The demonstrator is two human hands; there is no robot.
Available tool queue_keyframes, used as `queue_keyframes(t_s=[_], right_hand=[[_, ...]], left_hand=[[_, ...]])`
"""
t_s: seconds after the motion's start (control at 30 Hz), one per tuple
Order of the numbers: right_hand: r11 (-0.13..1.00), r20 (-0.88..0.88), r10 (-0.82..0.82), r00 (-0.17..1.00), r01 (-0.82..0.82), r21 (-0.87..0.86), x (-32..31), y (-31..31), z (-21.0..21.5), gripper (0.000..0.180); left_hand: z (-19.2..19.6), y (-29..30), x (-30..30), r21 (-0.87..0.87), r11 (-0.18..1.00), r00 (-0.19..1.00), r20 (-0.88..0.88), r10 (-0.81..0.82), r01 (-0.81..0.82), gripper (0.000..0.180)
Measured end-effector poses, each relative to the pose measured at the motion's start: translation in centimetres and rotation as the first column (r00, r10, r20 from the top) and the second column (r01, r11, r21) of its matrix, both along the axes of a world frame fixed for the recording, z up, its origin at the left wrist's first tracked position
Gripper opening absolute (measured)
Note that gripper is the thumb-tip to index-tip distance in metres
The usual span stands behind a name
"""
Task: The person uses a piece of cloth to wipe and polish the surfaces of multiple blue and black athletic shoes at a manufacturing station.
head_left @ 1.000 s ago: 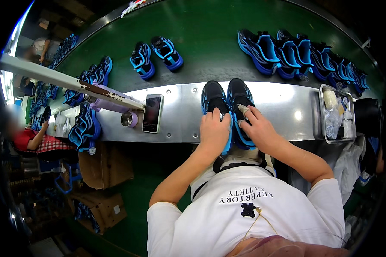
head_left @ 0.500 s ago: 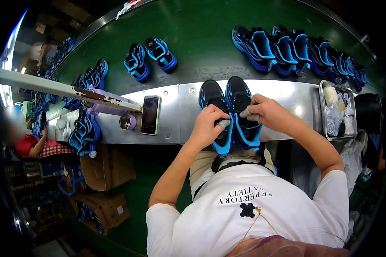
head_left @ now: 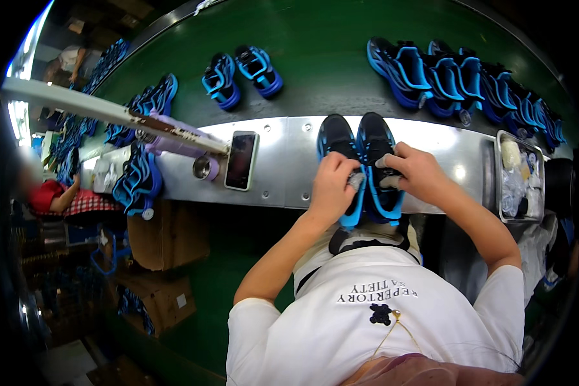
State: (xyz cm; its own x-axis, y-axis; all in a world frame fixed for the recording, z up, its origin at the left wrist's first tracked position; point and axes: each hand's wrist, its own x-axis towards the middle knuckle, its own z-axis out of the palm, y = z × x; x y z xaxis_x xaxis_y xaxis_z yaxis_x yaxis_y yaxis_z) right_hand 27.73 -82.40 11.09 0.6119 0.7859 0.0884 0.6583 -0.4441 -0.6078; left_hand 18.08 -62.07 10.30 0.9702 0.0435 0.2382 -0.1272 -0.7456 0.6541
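Note:
A pair of black and bright-blue sneakers stands side by side on the metal ledge before me, toes pointing away. My left hand (head_left: pixel 333 188) is closed at the collar of the left sneaker (head_left: pixel 336 135), its fingers bent into the opening. On the right sneaker (head_left: pixel 375 134), my right hand (head_left: pixel 418 172) has thumb and fingers bent in a pinch at the tongue and collar. Grey coverings sit on some fingertips of both hands. What exactly lies between the fingers is partly hidden.
Several matching sneakers (head_left: pixel 408 74) line the green conveyor at the right; another pair (head_left: pixel 222 80) stands left. A phone (head_left: pixel 242 161), metal cup (head_left: pixel 205 168) and slanted white bar (head_left: pixel 109 109) are on the left. A metal tray (head_left: pixel 500 174) holds plastic bags. Another person (head_left: pixel 51 199) works far left.
The whole view has shifted, so the scene sits farther right. Both hands stay on the same pair, and the left fingers are curled more tightly at the collar.

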Motion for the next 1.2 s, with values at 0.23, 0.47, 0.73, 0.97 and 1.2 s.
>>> queue_keyframes(t_s=[0.23, 0.47, 0.73, 0.97, 1.2], right_hand=[[0.996, -0.032, 0.019, 0.999, -0.022, -0.082, -0.2, 0.0, -0.1, 0.043], [0.982, -0.178, 0.156, 0.972, -0.171, -0.077, 1.4, -1.2, 1.3, 0.038], [0.994, -0.087, 0.071, 0.994, -0.078, -0.078, 0.3, -1.1, 1.3, 0.038], [0.997, -0.167, 0.062, 0.984, -0.068, -0.032, 0.2, -1.5, 1.7, 0.042], [0.999, -0.139, 0.035, 0.99, -0.036, -0.004, 0.0, -1.5, 1.7, 0.038]], left_hand=[[1.2, 1.5, 0.4, -0.042, 0.989, 0.98, -0.136, -0.144, 0.139, 0.034], [0.1, 0.6, 0.5, 0.002, 0.987, 0.987, -0.028, -0.158, 0.158, 0.028], [0.9, -0.2, -0.5, -0.094, 0.995, 0.992, -0.124, 0.014, -0.026, 0.034], [-3.3, 10.1, -4.8, 0.274, 0.754, 0.799, 0.284, 0.53, -0.597, 0.023], [-6.6, 15.3, -8.2, 0.455, 0.599, 0.706, 0.099, 0.701, -0.659, 0.036]])
